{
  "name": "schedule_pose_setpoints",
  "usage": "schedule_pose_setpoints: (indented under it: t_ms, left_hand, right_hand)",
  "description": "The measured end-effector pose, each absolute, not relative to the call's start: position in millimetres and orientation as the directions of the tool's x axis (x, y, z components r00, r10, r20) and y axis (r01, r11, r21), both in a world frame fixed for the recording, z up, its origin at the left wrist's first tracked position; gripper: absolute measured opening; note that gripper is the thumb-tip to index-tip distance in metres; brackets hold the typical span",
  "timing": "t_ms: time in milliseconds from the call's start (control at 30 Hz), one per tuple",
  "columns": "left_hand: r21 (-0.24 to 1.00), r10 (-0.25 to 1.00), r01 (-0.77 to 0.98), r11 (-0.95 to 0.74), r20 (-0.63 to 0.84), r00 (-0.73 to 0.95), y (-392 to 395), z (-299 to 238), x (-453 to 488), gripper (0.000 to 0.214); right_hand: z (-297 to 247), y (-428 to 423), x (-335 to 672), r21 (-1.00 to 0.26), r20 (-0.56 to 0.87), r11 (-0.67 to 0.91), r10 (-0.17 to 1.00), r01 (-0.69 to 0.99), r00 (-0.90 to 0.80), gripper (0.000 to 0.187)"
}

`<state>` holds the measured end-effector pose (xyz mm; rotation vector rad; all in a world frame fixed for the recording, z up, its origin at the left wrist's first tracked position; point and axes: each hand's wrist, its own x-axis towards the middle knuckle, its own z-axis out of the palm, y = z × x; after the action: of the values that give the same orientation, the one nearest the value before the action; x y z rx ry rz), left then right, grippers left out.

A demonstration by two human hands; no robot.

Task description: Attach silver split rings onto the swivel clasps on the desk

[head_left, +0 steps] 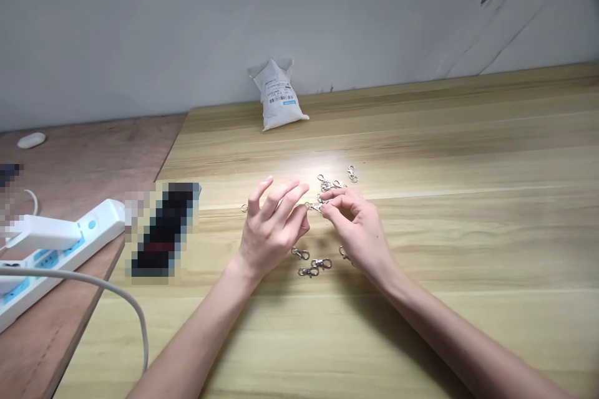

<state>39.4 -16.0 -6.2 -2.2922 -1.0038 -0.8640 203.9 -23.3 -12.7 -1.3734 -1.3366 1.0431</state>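
On the wooden tabletop (pixel 421 137), the left hand (pixel 271 230) hovers with fingers (pixel 276 196) spread, beside scattered swivel clasps (pixel 309 272). The right hand (pixel 358 230) pinches one clasp (pixel 314 207) between narrowly closed fingers (pixel 334 199).

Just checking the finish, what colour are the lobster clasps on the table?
Shiny silver metal; the lobster clasps show best in the head view.
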Motion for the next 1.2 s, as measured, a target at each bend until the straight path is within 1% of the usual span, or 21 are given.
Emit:
schedule_pose_setpoints:
  t_ms: [100,167,233,333,500,600,667,700,800,867,933,1033,1100,1133,1200]
  left_hand:
    - [-0.174,0.442,0.767,-0.618,0.73,0.522,-15.7,-5.9,37.5,0.012]
    - [-0.156,0.44,0.762,-0.629,0.736,0.514,-15.8,-5.9,37.0,0.012]
    - [-0.113,0.455,0.757,-0.644,0.739,0.497,-15.6,-6.6,36.8,0.012]
    - [-0.016,0.504,0.751,-0.66,0.732,0.459,-14.5,-8.5,36.9,0.011]
    - [0.15,0.595,0.727,-0.67,0.694,0.406,-13.6,-9.8,37.4,0.01]
    - [0.244,0.657,0.71,-0.661,0.646,0.389,-14.0,-9.3,36.6,0.009]
    - [0.308,0.701,0.699,-0.646,0.602,0.383,-13.7,-9.1,34.7,0.008]
    - [0.34,0.726,0.696,-0.633,0.573,0.38,-13.5,-9.0,33.4,0.007]
    - [0.408,0.79,0.7,-0.586,0.477,0.384,-12.5,-8.8,29.6,0.007]
    - [0.431,0.817,0.706,-0.562,0.422,0.393,-12.4,-8.8,28.4,0.008]
    - [0.443,0.826,0.703,-0.557,0.383,0.414,-13.1,-9.2,28.5,0.008]
    - [0.46,0.82,0.679,-0.573,0.334,0.465,-14.7,-10.1,29.5,0.006]
    - [0.474,0.813,0.661,-0.581,0.313,0.49,-15.4,-10.2,29.5,0.004]
    - [0.484,0.814,0.655,-0.58,0.306,0.494,-15.5,-10.1,29.2,0.003]
    - [0.494,0.821,0.657,-0.57,0.305,0.482,-15.2,-9.5,28.4,0.005]
  right_hand:
    - [-9.4,-21.6,206.9,-0.987,-0.056,-0.056,0.998,0.15,0.003,0.02]
    - [-7.2,-20.4,209.2,-0.988,-0.076,-0.071,0.997,0.137,-0.03,0.02]
    - [-5.6,-18.8,211.9,-0.988,-0.082,-0.072,0.994,0.136,-0.068,0.021]
    - [-4.5,-15.8,216.0,-0.988,-0.084,-0.067,0.989,0.136,-0.121,0.021]
    - [-5.7,-14.1,221.1,-0.988,-0.034,-0.002,0.979,0.156,-0.202,0.019]
    - [-6.9,-13.9,225.0,-0.96,0.052,0.118,0.967,0.255,-0.251,0.022]
    - [-8.5,-12.5,229.3,-0.896,0.173,0.271,0.943,0.351,-0.285,0.019]
    - [-9.7,-11.3,231.7,-0.841,0.249,0.362,0.919,0.403,-0.307,0.017]
    - [-14.4,-7.7,237.5,-0.614,0.451,0.591,0.807,0.523,-0.381,0.009]
    - [-17.1,-7.3,237.5,-0.488,0.541,0.677,0.73,0.551,-0.418,0.007]
    - [-18.2,-9.9,233.5,-0.392,0.6,0.729,0.665,0.561,-0.445,0.009]
    - [-18.3,-17.1,223.8,-0.279,0.618,0.772,0.599,0.572,-0.508,0.015]
    - [-18.9,-21.1,218.5,-0.246,0.592,0.802,0.569,0.544,-0.571,0.021]
    - [-19.4,-22.2,216.9,-0.271,0.577,0.805,0.574,0.527,-0.58,0.022]
    - [-20.9,-22.9,215.7,-0.369,0.555,0.781,0.62,0.504,-0.555,0.022]
